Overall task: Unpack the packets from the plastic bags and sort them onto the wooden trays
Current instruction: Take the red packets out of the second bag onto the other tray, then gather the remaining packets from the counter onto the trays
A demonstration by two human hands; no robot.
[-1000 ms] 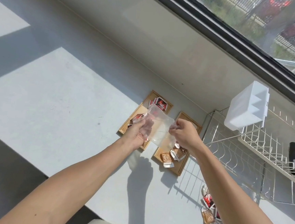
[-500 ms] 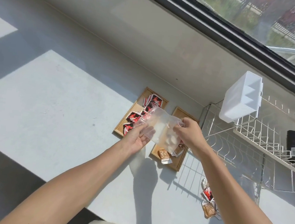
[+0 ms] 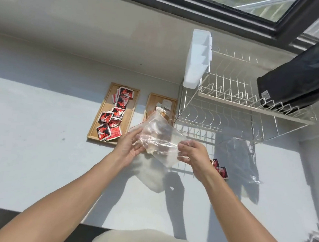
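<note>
A clear plastic bag (image 3: 160, 138) is held in the air between both hands, just in front of the trays. My left hand (image 3: 128, 147) grips its left edge and my right hand (image 3: 192, 155) pinches its right edge. The left wooden tray (image 3: 132, 97) carries several red-and-black packets (image 3: 114, 117). The right wooden tray (image 3: 153, 101) is partly hidden behind the bag; a pale packet (image 3: 167, 104) and a brown one show on it. Loose red packets (image 3: 220, 168) lie on the counter beside my right wrist.
A white wire dish rack (image 3: 233, 108) stands right of the trays, with a white plastic holder (image 3: 198, 58) on its left end and a black bag (image 3: 301, 75) on top. Another clear bag (image 3: 238, 160) lies below the rack. The window sill wall runs behind.
The view has swung and come closer to the counter. Both hands have lowered the bag towards me, uncovering the left tray; it now looks crumpled and empty.
</note>
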